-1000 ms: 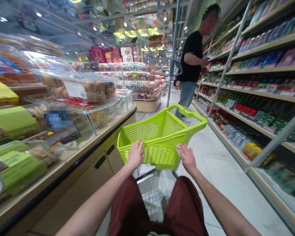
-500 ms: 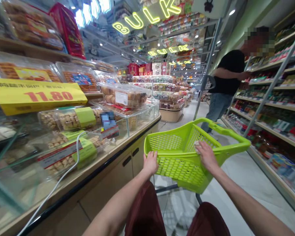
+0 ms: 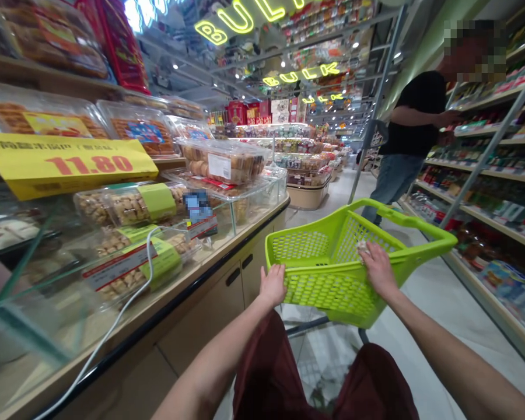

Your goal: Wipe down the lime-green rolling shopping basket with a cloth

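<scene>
A lime-green shopping cart (image 3: 332, 291) with a perforated basket stands before my knees. At the near left corner of its basket, my left hand (image 3: 273, 284) is closed over the rim, fingertips on the inside. My right hand (image 3: 380, 269) rests on the near rim further right, its fingers closed on a crumpled whitish wipe (image 3: 362, 247). The wipe lies close to the basket's inner side; whether it touches the plastic I cannot tell. The part of the basket's inside that shows holds nothing visible.
At left a glass-edged display counter (image 3: 210, 274) carries clear packs of snacks (image 3: 142, 204), a yellow price sign (image 3: 74, 163) and a white cable (image 3: 114, 326). Beyond the cart a person in a black top (image 3: 413, 122) stands by the right-hand shelves (image 3: 499, 175).
The cart and both hands appear slightly further right and higher in view, as the counter also shifts right. My right fingers and the wipe have moved a little along with the basket. Both grips stay.
</scene>
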`<state>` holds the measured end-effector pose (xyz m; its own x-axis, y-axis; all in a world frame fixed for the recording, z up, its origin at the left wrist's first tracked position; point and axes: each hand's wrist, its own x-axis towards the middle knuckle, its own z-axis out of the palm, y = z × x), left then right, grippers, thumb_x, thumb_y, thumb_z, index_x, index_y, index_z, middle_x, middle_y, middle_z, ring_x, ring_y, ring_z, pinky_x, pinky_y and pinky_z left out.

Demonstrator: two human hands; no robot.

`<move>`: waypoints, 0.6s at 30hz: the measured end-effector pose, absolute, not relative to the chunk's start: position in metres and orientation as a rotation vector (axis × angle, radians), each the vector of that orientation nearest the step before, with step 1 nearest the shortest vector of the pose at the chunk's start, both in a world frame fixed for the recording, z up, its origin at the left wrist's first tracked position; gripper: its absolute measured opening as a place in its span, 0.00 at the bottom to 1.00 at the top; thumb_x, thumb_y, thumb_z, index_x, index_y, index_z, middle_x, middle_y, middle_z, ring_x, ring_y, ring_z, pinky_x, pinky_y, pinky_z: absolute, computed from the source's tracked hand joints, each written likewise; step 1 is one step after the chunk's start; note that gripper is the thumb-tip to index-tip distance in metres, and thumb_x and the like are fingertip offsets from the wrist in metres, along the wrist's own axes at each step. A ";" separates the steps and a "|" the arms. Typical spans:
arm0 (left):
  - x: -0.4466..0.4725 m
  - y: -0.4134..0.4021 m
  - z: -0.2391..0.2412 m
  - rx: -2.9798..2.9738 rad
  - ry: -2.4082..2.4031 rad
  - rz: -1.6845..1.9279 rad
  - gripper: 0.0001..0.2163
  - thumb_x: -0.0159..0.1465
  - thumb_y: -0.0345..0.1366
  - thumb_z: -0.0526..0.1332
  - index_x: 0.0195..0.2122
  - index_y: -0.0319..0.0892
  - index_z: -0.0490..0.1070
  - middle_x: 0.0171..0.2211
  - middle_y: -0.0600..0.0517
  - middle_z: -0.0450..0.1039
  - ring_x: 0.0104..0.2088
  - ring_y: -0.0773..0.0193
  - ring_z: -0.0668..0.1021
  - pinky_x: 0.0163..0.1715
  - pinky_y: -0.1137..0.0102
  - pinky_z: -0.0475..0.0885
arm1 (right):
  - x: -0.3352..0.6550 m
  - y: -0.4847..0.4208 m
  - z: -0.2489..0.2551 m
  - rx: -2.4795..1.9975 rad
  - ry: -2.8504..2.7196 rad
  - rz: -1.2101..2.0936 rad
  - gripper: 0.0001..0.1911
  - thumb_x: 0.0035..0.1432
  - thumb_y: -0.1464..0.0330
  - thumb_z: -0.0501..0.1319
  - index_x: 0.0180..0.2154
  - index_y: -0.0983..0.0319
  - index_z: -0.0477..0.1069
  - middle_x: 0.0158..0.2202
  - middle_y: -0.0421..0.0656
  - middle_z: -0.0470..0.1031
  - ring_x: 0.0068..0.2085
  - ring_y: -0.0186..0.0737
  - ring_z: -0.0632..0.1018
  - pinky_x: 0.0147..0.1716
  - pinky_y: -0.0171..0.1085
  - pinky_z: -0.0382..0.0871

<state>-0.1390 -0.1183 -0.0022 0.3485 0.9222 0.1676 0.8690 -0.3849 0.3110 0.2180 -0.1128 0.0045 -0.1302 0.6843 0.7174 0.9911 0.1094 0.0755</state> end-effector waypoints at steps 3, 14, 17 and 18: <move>-0.133 -0.123 -0.002 2.478 1.557 0.432 0.31 0.53 0.32 0.53 0.59 0.37 0.48 0.59 0.42 0.52 0.60 0.54 0.52 0.57 0.50 0.35 | 0.221 -0.104 0.009 -1.714 -1.851 -0.739 0.22 0.52 0.77 0.46 0.45 0.62 0.70 0.58 0.47 0.58 0.60 0.48 0.53 0.55 0.51 0.54; -0.119 -0.130 0.002 2.601 1.535 0.181 0.33 0.53 0.37 0.51 0.61 0.36 0.43 0.62 0.45 0.47 0.62 0.56 0.47 0.58 0.49 0.39 | 0.123 -0.100 -0.022 -1.454 -1.953 -0.421 0.28 0.47 0.82 0.45 0.48 0.62 0.68 0.57 0.44 0.60 0.61 0.42 0.54 0.57 0.47 0.54; -0.114 -0.134 0.004 2.629 1.492 0.203 0.33 0.53 0.36 0.52 0.60 0.36 0.44 0.60 0.45 0.50 0.61 0.56 0.50 0.58 0.48 0.39 | 0.104 -0.105 -0.025 -1.409 -2.007 -0.400 0.28 0.48 0.82 0.45 0.49 0.61 0.67 0.58 0.45 0.59 0.61 0.43 0.54 0.56 0.48 0.55; -0.113 -0.135 0.005 2.636 1.471 0.212 0.33 0.52 0.36 0.52 0.60 0.37 0.45 0.60 0.45 0.51 0.61 0.56 0.51 0.58 0.48 0.39 | 0.104 -0.107 -0.023 -1.425 -2.015 -0.408 0.27 0.49 0.82 0.46 0.49 0.60 0.67 0.58 0.45 0.58 0.60 0.44 0.54 0.55 0.49 0.55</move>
<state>-0.1133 -0.1347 0.0050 0.5191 0.8522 0.0660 0.8361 -0.5223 0.1679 0.1038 -0.1072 -0.0230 -0.2173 0.7296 0.6484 0.9244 0.3671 -0.1032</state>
